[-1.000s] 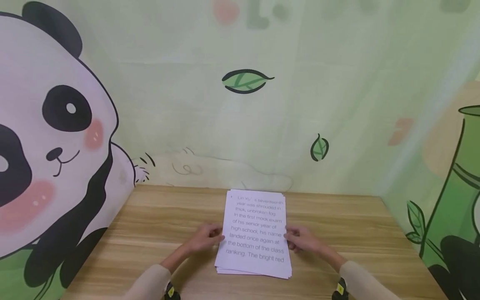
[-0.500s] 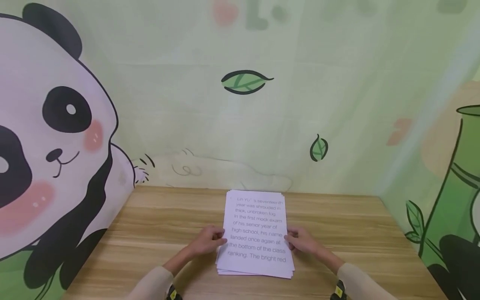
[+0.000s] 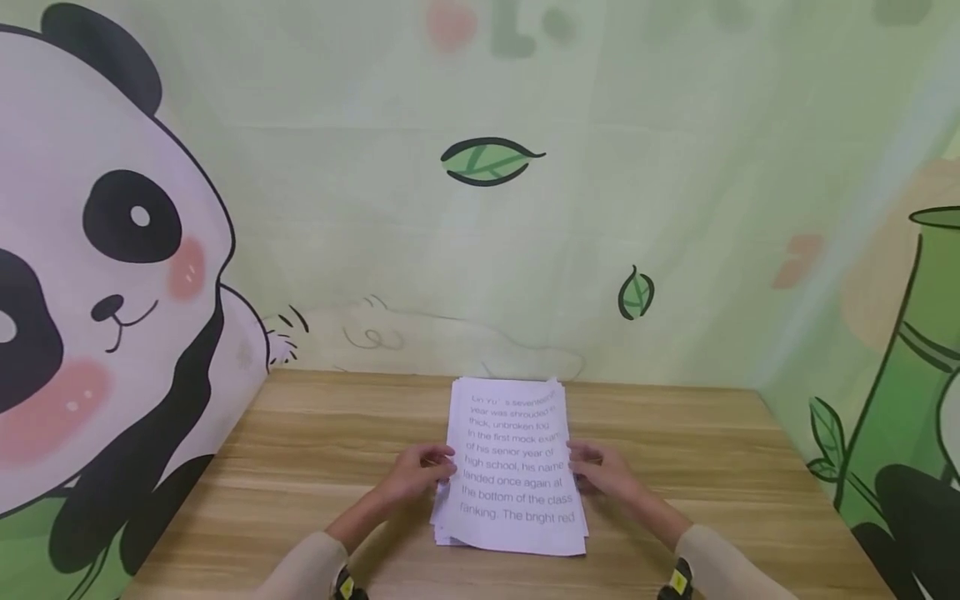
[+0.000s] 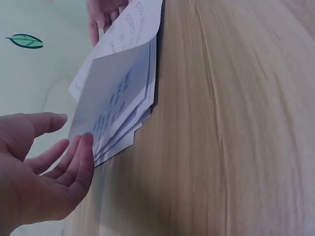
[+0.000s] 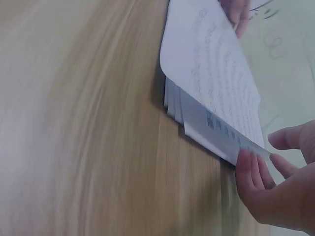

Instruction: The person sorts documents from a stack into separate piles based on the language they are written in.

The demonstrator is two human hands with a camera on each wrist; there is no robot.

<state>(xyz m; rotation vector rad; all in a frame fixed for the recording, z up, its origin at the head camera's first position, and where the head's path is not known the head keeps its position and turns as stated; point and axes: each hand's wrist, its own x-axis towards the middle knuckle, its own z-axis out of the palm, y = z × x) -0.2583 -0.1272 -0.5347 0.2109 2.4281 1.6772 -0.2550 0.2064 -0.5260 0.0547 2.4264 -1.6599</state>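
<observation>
A stack of white printed sheets (image 3: 510,492) lies on the wooden table, its lower edges uneven. The top sheet (image 4: 101,83) bows up away from the pages below, which show under it in both wrist views. At the stack's left edge is my left hand (image 3: 418,473), its fingertips touching the paper while the thumb stands apart. On the opposite edge, my right hand (image 3: 600,467) has its fingers against the side of the pages (image 5: 209,130). The right index fingertip meets the top sheet's edge, and that thumb is raised clear of the paper.
Wood-grain tabletop (image 3: 315,425) extends on both sides of the stack. Behind it hangs a pale green backdrop (image 3: 360,208) printed with a panda (image 3: 142,350), leaves and bamboo. Each wrist carries a black and yellow device.
The top sheet has lifted and bowed, and its upper right corner curls. Both thumbs, earlier at the paper's edges, now stand off it. The hands have shifted only slightly.
</observation>
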